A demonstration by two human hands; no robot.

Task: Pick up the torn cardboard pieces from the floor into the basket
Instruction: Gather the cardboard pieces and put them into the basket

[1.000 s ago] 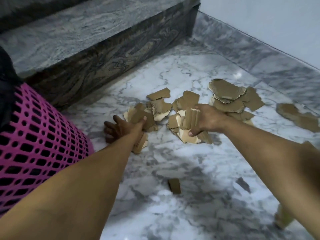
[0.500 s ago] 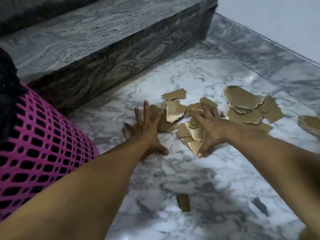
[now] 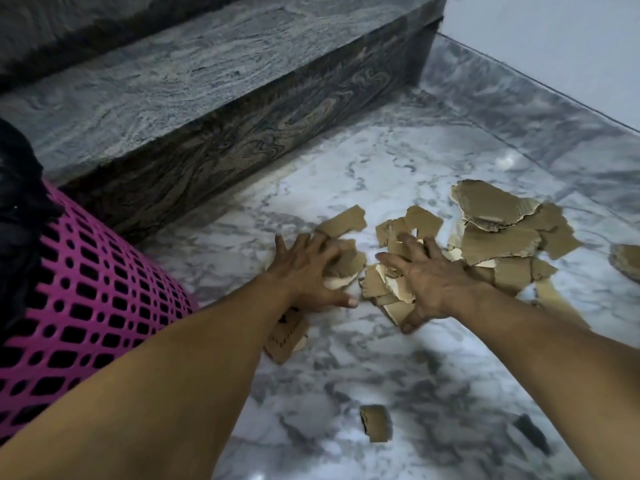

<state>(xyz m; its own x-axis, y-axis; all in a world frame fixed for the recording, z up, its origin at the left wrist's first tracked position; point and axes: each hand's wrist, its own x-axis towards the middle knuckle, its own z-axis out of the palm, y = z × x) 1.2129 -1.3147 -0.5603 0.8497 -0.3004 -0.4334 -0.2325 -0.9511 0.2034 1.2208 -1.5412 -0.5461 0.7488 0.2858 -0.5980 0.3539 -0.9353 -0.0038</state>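
White-and-grey veined marble floor point(image 3: 398, 358) fills most of the view. Landmark: pink perforated plastic basket point(image 3: 79, 306), at the left edge.

Dark grey swirled stone step point(image 3: 207, 98) runs behind the basket, off to the right. Dark black fabric point(image 3: 17, 202) sits at the basket's top edge.

Main heap of torn brown corrugated cardboard pieces point(image 3: 498, 237) lies on the floor well to the right of the basket, none in it as far as visible. A smaller cluster of torn pieces point(image 3: 346, 261) sits between the heap and the basket.

Left hand point(image 3: 308, 271): fingers spread flat, pressing down on the smaller cluster, nearer the basket. Right hand point(image 3: 429, 282): fingers spread, palm down on the near edge of the main heap; neither hand grips anything.

One flat brown piece point(image 3: 285, 336) sticks out under the left wrist. A small lone cardboard scrap point(image 3: 374, 422) lies on the floor right of the basket, nearer the camera, apart from everything.
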